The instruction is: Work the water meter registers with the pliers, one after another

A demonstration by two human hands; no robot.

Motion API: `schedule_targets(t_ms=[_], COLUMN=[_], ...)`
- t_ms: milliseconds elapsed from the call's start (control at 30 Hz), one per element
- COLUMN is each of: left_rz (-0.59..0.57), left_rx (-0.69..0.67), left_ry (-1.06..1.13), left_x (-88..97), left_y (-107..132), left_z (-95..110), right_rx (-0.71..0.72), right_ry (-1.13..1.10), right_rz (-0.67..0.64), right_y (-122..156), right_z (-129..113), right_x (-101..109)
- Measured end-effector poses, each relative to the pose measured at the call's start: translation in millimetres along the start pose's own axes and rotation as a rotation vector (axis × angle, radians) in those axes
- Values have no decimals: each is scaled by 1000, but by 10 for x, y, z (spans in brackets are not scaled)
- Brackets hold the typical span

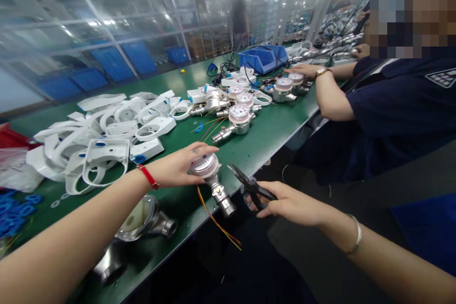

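My left hand (188, 164) is wrapped round the dial of a water meter (208, 166) near the bench's front edge. Its metal pipe end points toward me, and red and yellow wires (217, 225) hang from it over the edge. In my right hand (281, 202) is a pair of pliers (254, 189) with black handles, its jaws pointing at the meter without touching it. Under my left forearm stands a larger metal meter body (140, 221), partly hidden. Beyond my left hand sits another water meter (238, 118) with loose wires beside it.
White plastic brackets (121, 128) lie heaped on the green bench (188, 225). Blue clips (16, 211) are piled at far left. More meters and a blue bin (261, 61) stand farther back. At right, a co-worker's arm (333, 95) reaches over the bench.
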State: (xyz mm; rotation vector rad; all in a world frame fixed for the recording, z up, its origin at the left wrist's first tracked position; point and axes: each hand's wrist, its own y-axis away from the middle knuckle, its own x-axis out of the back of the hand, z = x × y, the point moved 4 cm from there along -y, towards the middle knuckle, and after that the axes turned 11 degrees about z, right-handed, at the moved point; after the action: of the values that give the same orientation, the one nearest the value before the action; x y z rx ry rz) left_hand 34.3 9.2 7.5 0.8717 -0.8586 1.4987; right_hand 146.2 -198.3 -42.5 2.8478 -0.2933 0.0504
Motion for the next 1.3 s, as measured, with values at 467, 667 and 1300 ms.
schedule_targets(t_ms=[467,667,1300], left_rz=[68,-37,-26], left_rx=[58,93,100], left_ry=[-213,-207,-182], left_x=[-155,-113,-88], left_y=[-65,-18,2], left_z=[116,157,123], right_rx=[240,239,291], right_ry=[327,311,450], right_rz=[137,158,272], right_y=[328,141,79], right_z=[-119,25,-81], right_x=[-240,-444,-449])
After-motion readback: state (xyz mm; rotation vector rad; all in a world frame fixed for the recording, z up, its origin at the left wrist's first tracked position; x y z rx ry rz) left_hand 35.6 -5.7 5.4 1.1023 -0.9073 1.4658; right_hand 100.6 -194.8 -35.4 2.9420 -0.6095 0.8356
